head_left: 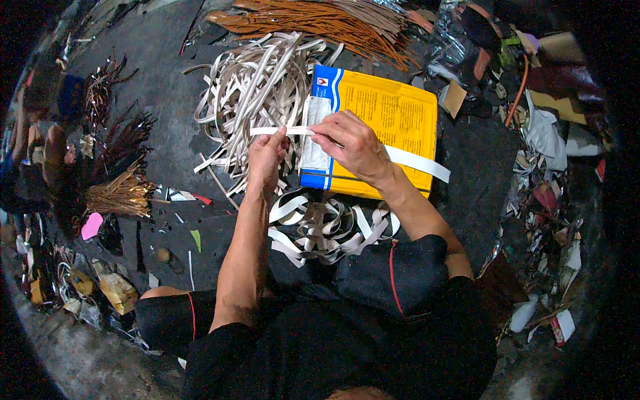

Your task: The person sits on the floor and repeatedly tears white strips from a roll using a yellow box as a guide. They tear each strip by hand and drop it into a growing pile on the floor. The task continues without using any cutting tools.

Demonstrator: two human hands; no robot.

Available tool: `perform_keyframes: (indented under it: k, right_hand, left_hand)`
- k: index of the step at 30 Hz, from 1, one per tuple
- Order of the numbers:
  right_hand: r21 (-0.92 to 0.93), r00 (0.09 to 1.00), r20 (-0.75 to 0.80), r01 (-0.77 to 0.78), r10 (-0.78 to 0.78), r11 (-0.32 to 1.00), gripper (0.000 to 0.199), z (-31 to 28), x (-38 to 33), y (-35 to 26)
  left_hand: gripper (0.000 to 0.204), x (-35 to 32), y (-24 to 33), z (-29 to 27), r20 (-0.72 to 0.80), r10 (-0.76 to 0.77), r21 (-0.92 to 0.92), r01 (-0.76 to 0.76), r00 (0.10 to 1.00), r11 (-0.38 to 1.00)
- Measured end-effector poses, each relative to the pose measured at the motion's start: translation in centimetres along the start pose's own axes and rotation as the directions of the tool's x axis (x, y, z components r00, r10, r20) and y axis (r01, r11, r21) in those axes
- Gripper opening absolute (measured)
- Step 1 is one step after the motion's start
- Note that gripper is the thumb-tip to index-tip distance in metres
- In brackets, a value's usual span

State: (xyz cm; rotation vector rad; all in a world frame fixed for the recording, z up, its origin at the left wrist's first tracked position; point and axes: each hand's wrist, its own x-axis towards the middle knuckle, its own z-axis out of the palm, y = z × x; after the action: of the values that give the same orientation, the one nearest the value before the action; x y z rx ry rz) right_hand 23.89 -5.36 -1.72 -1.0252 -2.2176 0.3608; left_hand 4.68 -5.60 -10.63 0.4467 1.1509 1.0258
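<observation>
A white strip (417,163) runs crosswise through both my hands. My left hand (268,157) pinches it close to its folded-looking left end, thumb on top. A little to the right, my right hand (353,143) grips the same strip between thumb and fingers. From under that hand the wider tail slants across a yellow box-shaped container (393,100) with a blue and white edge, lying flat. A heap of narrow off-white strips (257,83) lies beyond my left hand. Wider, loosely curled white strips (320,230) lie between the container and my lap.
Bundles of orange-brown strips (313,23) lie at the far side. Dark strip bundles (123,143) and a tan bundle (120,193) are on the left, near a pink scrap (92,226). Another person (50,150) sits at the far left. Mixed scraps (547,193) litter the right.
</observation>
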Motion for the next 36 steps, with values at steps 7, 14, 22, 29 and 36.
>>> perform_keyframes:
  k: [7, 14, 22, 29, 36]
  right_hand:
    - [0.002, 1.000, -0.008, 0.007, -0.007, 1.000, 0.013, 0.1, 0.1, 0.0]
    - [-0.012, 1.000, -0.026, 0.014, -0.014, 1.000, 0.013, 0.2, 0.3, -0.1]
    - [0.019, 0.999, -0.029, 0.040, -0.040, 0.999, 0.012, 0.5, 0.0, 0.5]
    - [0.080, 1.000, -0.009, -0.006, 0.007, 0.997, 0.013, 0.2, -0.1, 0.5]
    - [0.085, 0.999, -0.003, -0.038, 0.038, 0.996, 0.012, 0.3, -0.1, 0.2]
  left_hand:
    - [0.027, 2.0, -0.1, -3.3, -0.067, -0.093, -0.098, 0.086, 0.993, 0.991]
    - [0.029, -3.8, 2.1, 3.6, 0.091, 0.097, 0.069, -0.104, 0.991, 0.992]
    - [0.023, -2.2, 1.5, 2.1, 0.053, -0.008, -0.009, 0.008, 0.999, 1.000]
    - [0.023, 2.5, -1.1, -4.3, 0.030, -0.010, -0.025, 0.011, 0.999, 1.000]
    - [0.029, -2.2, 2.3, 1.6, 0.022, -0.076, -0.376, 0.079, 0.997, 0.923]
